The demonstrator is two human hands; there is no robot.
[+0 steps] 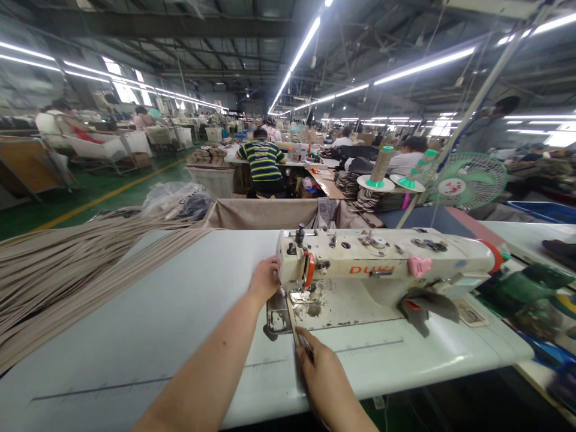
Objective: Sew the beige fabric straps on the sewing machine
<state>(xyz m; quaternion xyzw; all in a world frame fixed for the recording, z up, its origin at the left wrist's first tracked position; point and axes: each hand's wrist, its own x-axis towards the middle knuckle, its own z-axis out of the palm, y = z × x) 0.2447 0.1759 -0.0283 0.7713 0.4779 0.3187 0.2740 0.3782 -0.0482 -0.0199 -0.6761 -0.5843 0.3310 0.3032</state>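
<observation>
Beige strip (292,318), in R hand (320,365), @ sewing mach (382,255)

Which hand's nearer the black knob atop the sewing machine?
Left. The left hand is beside the left end of the sewing machine, below the black knob. The right hand is farther, toward the front of the table, at a narrow strip.

Bare tabletop (202,288) offers passage between strips (90,282) and left forearm (220,354); the sewing machine (342,255) blocks rightward.
</observation>
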